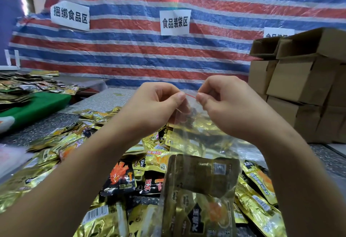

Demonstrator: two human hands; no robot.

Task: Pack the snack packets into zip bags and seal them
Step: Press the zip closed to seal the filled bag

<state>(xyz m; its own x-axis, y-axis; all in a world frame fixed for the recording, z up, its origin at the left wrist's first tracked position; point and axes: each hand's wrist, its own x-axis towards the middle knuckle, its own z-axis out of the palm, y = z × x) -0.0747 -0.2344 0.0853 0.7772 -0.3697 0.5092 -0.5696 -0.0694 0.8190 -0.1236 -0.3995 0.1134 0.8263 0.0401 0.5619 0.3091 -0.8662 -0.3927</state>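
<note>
A: Item one, grip. How is the zip bag (198,143) held?

B: The top edge is pinched at two points. The left hand (155,104) is closed on it between thumb and curled fingers, the right hand (226,104) likewise. The hands are set close together, a short run of the red seal strip (190,95) being shown between the thumbs.

A: Item two, orientation?

B: The bag is hung mouth up, above the table (104,100). Its long axis is run from the hands down toward the camera. Snack packets (202,186) are seen inside, in the lower half: one dull gold, one with an orange picture.

A: Item three, limits?

B: The bottom of the bag is cut off by the frame edge. Whether the seal is pressed shut cannot be told. The count of packets inside cannot be made out. Loose packets (119,178) are heaped beneath; cardboard boxes (303,79) are stacked at the right.
</note>
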